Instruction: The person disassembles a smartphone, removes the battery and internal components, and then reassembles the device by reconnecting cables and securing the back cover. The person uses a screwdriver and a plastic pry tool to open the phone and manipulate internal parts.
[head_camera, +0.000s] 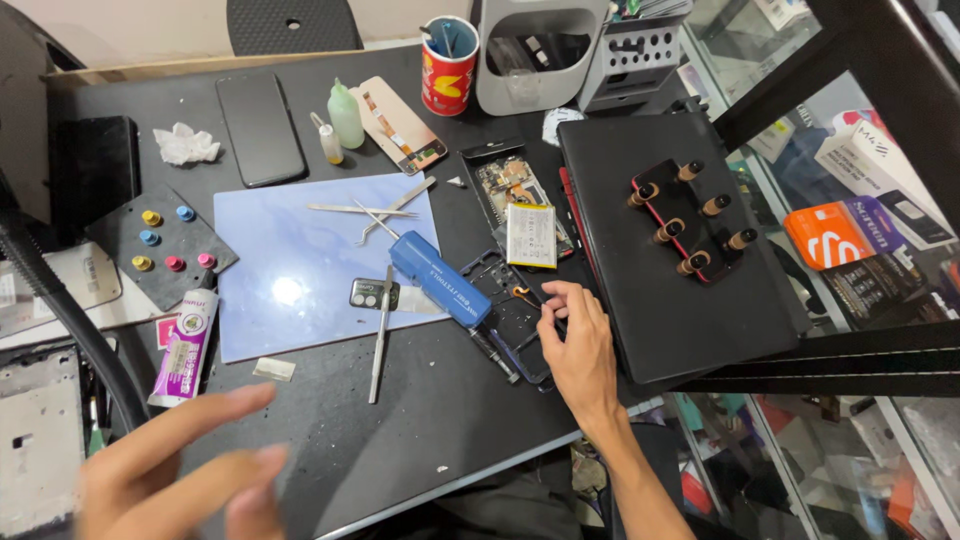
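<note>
My right hand (578, 345) rests on the opened phone frame (515, 310), fingertips (553, 296) pinched loosely at a small orange flex part near the frame's top edge; can't tell if I've truly got hold of it or am just touching it. The frame lies on the dark table (420, 430), just right of the light-blue mat (300, 270). My left hand (170, 465) is blurred, low in the corner, fingers spread, gripping nothing.

Progress, as I judge it: teardown is well along. Back is off, the frame's inner side is exposed, the battery (531, 235) sits out on top of a second opened phone body (505, 185), and a small camera module (373, 293) lies on the mat. What's left looks like the flex/connector work under my fingers; nothing is closed up yet.

Around the frame: the blue electric screwdriver (440, 278) lies slanted, its tip end overlapping the frame's left side, so it crowds my fingers. Tweezers (385, 210) lie crossed on the mat, a metal spudger (381, 335) hangs off the mat's lower edge, and a glue tube (185, 350) sits left of it. Farther back: a black phone (260, 128), two small bottles (340, 120), a red cup (448, 68). To the right is a black pad with a clamped phone (690, 225).
</note>
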